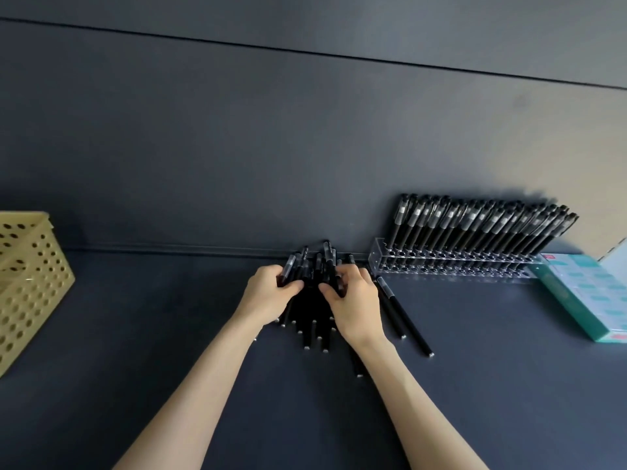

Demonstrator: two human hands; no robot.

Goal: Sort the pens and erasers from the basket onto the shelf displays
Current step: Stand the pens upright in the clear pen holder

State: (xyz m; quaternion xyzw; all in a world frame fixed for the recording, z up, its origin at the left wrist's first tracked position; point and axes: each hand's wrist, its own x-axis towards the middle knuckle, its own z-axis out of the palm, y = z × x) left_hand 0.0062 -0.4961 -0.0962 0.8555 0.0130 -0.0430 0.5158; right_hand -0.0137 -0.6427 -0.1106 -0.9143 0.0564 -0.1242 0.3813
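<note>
A bunch of several black pens lies fanned on the dark shelf, caps toward the back wall. My left hand grips the bunch from its left side. From the right, my right hand curls its fingers round the same pens. Two loose black pens lie just right of my right hand. A clear acrylic pen rack stands against the wall at the right, its back row filled with several upright black pens. The yellow perforated basket sits at the far left.
A teal and white flat box lies at the right end of the shelf, touching the rack. The dark wall rises directly behind the pens. Bare dark shelf surface stretches between the basket and my left arm.
</note>
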